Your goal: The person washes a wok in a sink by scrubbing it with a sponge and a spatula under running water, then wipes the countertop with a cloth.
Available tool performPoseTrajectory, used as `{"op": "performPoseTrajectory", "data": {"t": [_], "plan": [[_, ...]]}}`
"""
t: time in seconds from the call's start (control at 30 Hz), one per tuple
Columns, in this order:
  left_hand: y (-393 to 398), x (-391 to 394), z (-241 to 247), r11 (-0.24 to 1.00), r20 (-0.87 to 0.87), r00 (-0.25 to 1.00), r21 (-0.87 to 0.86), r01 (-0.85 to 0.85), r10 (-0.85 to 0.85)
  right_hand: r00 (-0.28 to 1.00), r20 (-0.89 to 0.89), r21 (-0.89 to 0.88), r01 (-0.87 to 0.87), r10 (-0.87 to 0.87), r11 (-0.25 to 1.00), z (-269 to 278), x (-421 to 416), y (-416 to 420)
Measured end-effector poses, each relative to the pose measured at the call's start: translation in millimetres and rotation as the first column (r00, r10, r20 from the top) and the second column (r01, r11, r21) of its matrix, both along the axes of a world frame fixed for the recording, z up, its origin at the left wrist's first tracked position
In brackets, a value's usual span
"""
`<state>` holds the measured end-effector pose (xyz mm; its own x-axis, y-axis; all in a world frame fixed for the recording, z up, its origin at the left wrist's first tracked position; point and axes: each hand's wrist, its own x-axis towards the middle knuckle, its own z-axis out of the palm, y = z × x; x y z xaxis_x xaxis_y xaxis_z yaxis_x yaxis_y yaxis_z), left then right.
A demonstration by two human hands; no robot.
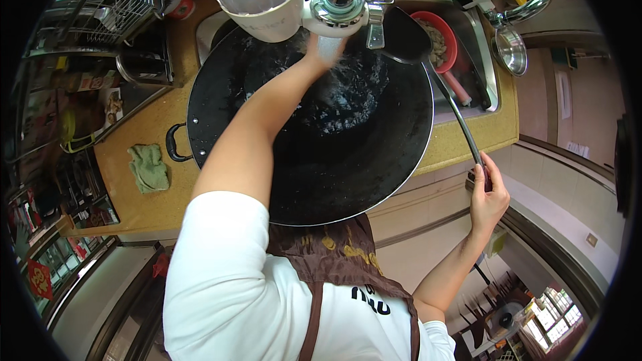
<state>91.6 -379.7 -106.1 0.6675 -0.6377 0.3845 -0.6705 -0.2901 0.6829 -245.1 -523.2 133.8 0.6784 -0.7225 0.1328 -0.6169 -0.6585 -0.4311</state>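
Observation:
A large black wok (326,180) with a riveted side handle (175,143) sits over the sink, in front of my body. Churning water (351,105) moves in its bowl beneath the faucet (337,7). My left arm reaches across the wok, and my left hand (315,52) is blurred below the spout, its fingers mostly hidden by the faucet. Off to the right, my right hand (489,200) grips the dark handle of a wok spatula (459,115). The spatula's black head (407,35) is raised above the wok's right rim, beside the faucet lever (375,27).
A white water filter (263,17) is mounted on the faucet. Behind the spatula, a red handled strainer (449,35) with food pieces rests in the steel sink (494,95). A green cloth (149,168) lies on the yellow counter (113,180). A wire rack (123,0) stands left.

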Motion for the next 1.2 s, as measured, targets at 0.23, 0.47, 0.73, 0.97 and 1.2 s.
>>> {"op": "performPoseTrajectory", "data": {"t": [0.23, 0.47, 0.73, 0.97, 1.2], "plan": [[-33.5, -47.9, 31.3, 0.99, -0.176, 0.977, 0.063, 0.13, -0.117, 0.997, 0.029, 0.021, 0.064, -0.065, 0.998, -0.6, -6.0, -3.3], [-9.0, -116.3, 58.7, 0.834, -0.473, 0.691, -0.236, 0.499, -0.547, 0.997, 0.058, 0.018, 0.049, -0.05, 0.999, 1.7, -2.2, -3.7], [52.6, -157.5, 101.4, 0.651, -0.617, 0.35, -0.368, 0.664, -0.705, 1.0, -0.006, 0.07, 0.002, -0.002, 0.998, 1.0, -1.1, 4.9], [166.7, -130.5, 125.6, 0.566, -0.798, 0.272, -0.102, 0.818, -0.537, 0.901, -0.402, 0.118, -0.125, 0.163, 0.985, 33.6, 39.7, 23.7], [204.8, -23.1, 95.4, 0.369, -0.256, 0.932, 0.865, 0.338, -0.255, 0.708, -0.601, 0.088, -0.403, 0.371, 0.911, 62.3, 110.7, 45.5]]}}
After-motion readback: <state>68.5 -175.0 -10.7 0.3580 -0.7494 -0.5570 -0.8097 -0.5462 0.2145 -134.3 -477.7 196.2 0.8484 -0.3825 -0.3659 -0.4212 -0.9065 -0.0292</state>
